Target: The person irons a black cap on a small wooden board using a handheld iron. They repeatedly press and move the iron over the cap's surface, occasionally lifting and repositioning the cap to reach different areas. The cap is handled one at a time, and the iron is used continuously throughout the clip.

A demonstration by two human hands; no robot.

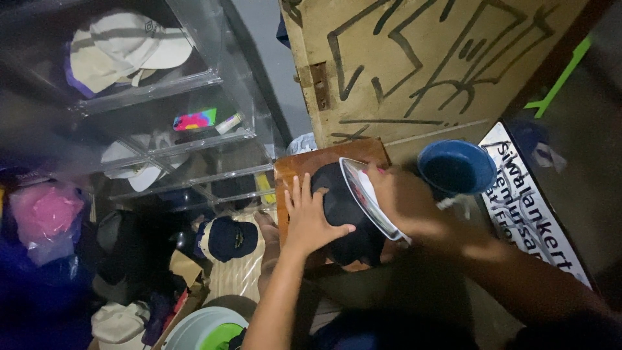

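A person's left hand [310, 217] presses flat, fingers spread, on a black fabric cap [343, 210] lying on a small brown wooden stool [304, 163]. The right hand [402, 201] closes on the cap's clear-wrapped, pale-edged brim [366, 194], beside a blue plastic bowl [457, 167] and a graffiti-marked beige door [421, 58].

— Storage on the left?
— A clear plastic drawer unit [162, 97], several tiers, with pale caps [123, 48] showing inside.
— Far side?
— A tan wooden door [421, 58] with black scrawled lines and a rusted hinge [315, 83]; beside it, a grey wall strip [272, 65].
— Floor?
— Cluttered at near left: a pink plastic bag [45, 217], a navy cap [227, 238], a pale bucket [201, 327].
— Lighting?
— Dim throughout; the right side lies in shadow.
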